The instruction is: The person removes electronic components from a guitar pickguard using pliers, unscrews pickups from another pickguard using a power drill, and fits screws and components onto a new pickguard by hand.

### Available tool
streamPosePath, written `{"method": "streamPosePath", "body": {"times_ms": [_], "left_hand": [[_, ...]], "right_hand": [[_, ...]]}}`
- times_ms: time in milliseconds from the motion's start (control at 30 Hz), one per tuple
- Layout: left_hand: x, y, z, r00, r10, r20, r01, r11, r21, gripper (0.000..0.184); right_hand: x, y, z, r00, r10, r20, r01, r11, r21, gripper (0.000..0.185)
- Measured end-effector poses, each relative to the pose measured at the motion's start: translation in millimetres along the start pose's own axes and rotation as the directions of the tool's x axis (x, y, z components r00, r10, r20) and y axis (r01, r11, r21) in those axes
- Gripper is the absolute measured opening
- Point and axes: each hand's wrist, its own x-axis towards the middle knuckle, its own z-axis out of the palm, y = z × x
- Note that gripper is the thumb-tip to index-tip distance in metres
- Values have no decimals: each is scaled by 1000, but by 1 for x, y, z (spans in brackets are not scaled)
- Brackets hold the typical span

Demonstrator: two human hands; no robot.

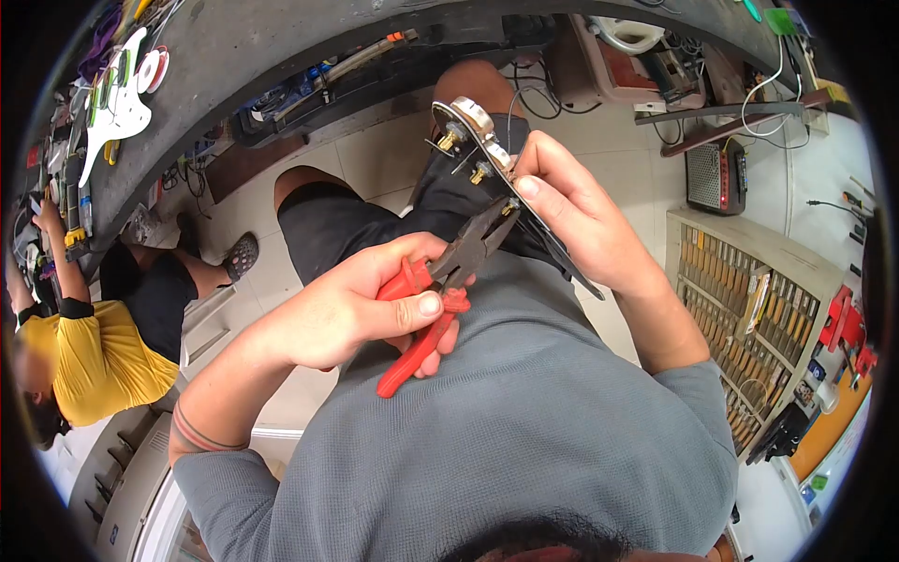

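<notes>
From where I stand, the person's left hand is wrapped around a pair of red-handled combination pliers, thumb along the upper grip and fingers curled under. Their nose points away from that hand, up towards the right hand, and the jaw tips are at a small gold threaded shaft just beside the right thumb; I can't tell how hard they bite. The right hand pinches a thin dark control plate between thumb and bent fingers. The plate is held tilted in the air above the lap, one end reaching past the fingertips and the other hanging below the palm. Beyond the fingertips, more gold threaded potentiometers jut from the plate on the side facing the left hand.

Ahead of both hands curves a dark bench, with a white pickguard lying on it, well to the left of the left hand. Further left sits a co-worker in a yellow shirt. Right of the right hand stand a red-fronted speaker box and a cabinet.
</notes>
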Motion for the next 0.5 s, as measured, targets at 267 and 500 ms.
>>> {"method": "streamPosePath", "body": {"times_ms": [267,500], "left_hand": [[-2,5,9,986,0,-166,41,969,245,33],[-1,7,27,955,128,-267,83,749,657,31]], "right_hand": [[0,2,0,1000,1,-18,-2,998,-61,27],[-4,-5,3,999,21,-42,-23,998,-60,25]]}}
